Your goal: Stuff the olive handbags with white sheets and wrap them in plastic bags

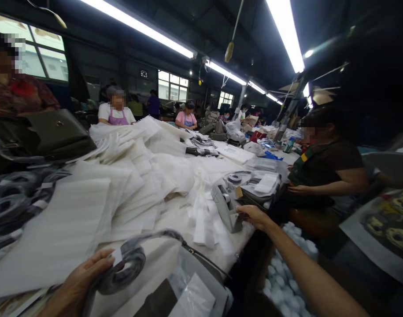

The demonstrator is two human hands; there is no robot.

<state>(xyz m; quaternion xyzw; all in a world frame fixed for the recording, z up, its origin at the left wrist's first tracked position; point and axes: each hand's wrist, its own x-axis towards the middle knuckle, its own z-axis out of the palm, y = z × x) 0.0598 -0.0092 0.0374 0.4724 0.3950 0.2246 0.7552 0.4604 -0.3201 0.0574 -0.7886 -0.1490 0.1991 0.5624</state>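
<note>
My left hand (84, 275) is closed at the lower left, thumb and fingers on a coiled dark strap (124, 268) in clear plastic with a white tag. Just right of it lies a grey handbag (214, 270) with a thin dark handle, partly covered by plastic and a white sheet; the frame's bottom edge cuts it off. My right hand (254, 215) reaches out to the table's right edge. Its fingers are closed on the edge of a small grey bag (228, 211), which stands tilted with its opening showing. White foam strips (203, 215) lie beside that bag.
White foam sheets (131, 176) heap across the table's middle and left. More coiled straps (9, 198) and a dark green handbag (56, 134) lie at the left. A box of white rolls (283, 281) stands below the right edge. A co-worker (330, 163) sits on the right.
</note>
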